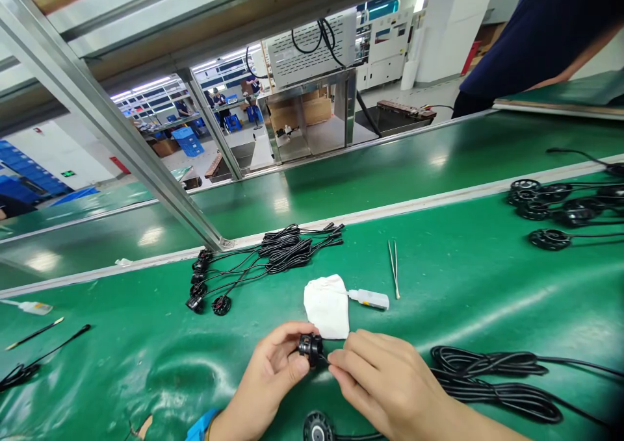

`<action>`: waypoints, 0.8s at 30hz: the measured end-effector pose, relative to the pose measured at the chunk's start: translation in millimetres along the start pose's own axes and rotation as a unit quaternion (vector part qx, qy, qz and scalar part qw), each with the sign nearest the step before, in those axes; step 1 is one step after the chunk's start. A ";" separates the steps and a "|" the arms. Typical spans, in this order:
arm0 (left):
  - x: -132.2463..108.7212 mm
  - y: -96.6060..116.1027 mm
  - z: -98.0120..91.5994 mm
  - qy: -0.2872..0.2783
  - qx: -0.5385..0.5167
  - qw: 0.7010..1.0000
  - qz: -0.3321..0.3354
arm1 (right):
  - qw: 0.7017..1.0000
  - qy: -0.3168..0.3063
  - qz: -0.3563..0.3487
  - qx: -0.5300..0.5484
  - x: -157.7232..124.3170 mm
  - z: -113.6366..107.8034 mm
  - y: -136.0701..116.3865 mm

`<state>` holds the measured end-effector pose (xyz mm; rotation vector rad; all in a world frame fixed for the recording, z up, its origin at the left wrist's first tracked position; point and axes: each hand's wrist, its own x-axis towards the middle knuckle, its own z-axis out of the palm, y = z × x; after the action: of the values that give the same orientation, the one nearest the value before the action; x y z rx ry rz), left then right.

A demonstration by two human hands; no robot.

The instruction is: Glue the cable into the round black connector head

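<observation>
Left hand [273,369] fingers pinching small black sensor [311,348] at table's 6 o'clock; right hand [385,379] fingertips gripping its lead. Likely inspecting or fitting; next needs steady hold. White cloth [327,306] at 12, coiled cable [492,379] at 3.

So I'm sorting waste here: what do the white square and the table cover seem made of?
The white square looks like soft cloth or wipe: matte, creased. The table cover looks like smooth green rubber or vinyl: glossy lamp reflections, slight ripples.
</observation>
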<state>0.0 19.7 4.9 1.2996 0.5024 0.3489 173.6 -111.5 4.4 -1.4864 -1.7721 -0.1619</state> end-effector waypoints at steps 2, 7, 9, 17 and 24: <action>0.0 -2.8 -1.5 -0.007 -0.016 1.000 -0.015 | 0.999 -0.003 -0.022 -0.032 1.9 -2.1 -1.0; -0.4 -7.6 -3.8 -0.028 -0.023 0.998 -0.049 | 0.994 0.018 -0.064 -0.086 3.4 -2.2 -2.4; -0.3 -6.7 -2.7 -0.037 -0.038 0.997 -0.052 | 0.993 0.025 -0.064 -0.098 2.2 0.3 -3.4; 1.0 -0.8 5.1 -0.058 -0.130 0.987 -0.073 | 0.977 0.082 -0.083 -0.176 -4.3 7.5 -11.0; 0.6 0.3 6.5 -0.043 -0.122 0.989 -0.064 | 0.973 0.075 -0.100 -0.193 -3.2 0.6 -15.7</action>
<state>4.0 14.7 6.3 1.0346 0.4520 0.2376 159.6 -118.3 7.9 -1.5085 -1.8319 -0.7393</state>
